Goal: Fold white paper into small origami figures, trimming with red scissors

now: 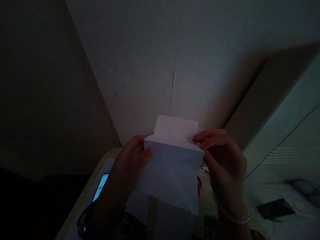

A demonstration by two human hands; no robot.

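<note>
White paper point(172, 173), folded, is raised between my two hands above the tabletop point(111, 153), its crease running nearly level and a narrower flap standing up behind it. On my left hand point(136, 155) the fingers are clamped on the paper's upper left corner, thumb on the front face and the others behind. On my right hand point(222, 156) the fingertips touch the flap and the crease near the right corner, with the thumb close by; I cannot tell from here whether they pinch it. Faint diagonal creases cross the front panel.

Below to the left, I have a lit phone point(100, 186) partly covered by my left forearm; its pale screen shows large digits, of which I can read only what look like zeros. Another white sheet point(172, 221) lies under the raised one, and something red point(199, 185) peeks out past its right edge. I make out a watch point(83, 226) on my left wrist and a beaded bracelet point(243, 216) on my right. Farther right, a dark flat item point(275, 209) lies on a pale surface, and a plain wall point(140, 66) rises behind everything
</note>
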